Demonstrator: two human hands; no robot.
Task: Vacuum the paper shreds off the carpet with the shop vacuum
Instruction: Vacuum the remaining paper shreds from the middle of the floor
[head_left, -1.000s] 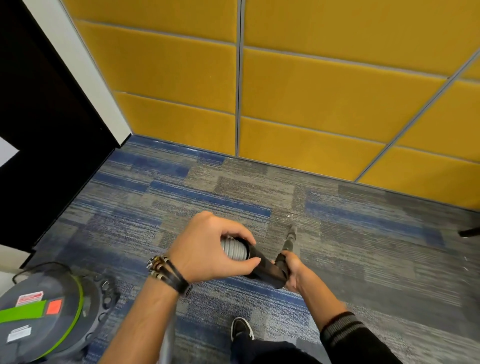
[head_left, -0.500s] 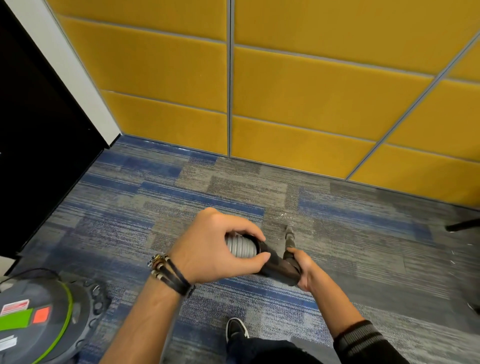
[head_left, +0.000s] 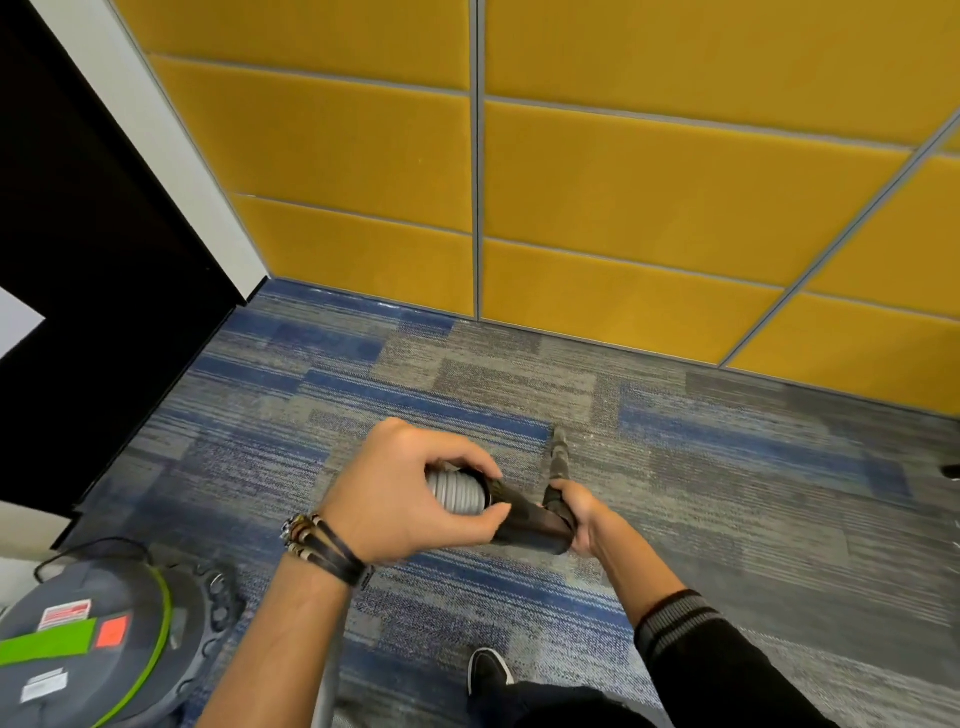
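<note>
My left hand (head_left: 410, 493) grips the grey ribbed vacuum hose (head_left: 457, 491) where it enters the black wand handle (head_left: 530, 517). My right hand (head_left: 576, 512) curls round the far end of that handle. The dark nozzle tube (head_left: 560, 457) runs from there down to the blue-grey carpet (head_left: 727, 467), its tip touching the floor. A few tiny pale paper shreds (head_left: 589, 436) lie on the carpet beside the tip. The grey shop vacuum (head_left: 93, 644) with a green band stands at the lower left.
Yellow padded wall panels (head_left: 649, 197) close the far side, a black panel (head_left: 78, 270) the left. My black shoe (head_left: 485, 670) is below the hands. A black cord (head_left: 88, 545) loops by the vacuum. A dark object (head_left: 950, 470) pokes in at the right edge.
The view has swung slightly, first left and then back. Both hands keep their hold on hose and handle, and the nozzle tip stays at about the same spot on the carpet.
</note>
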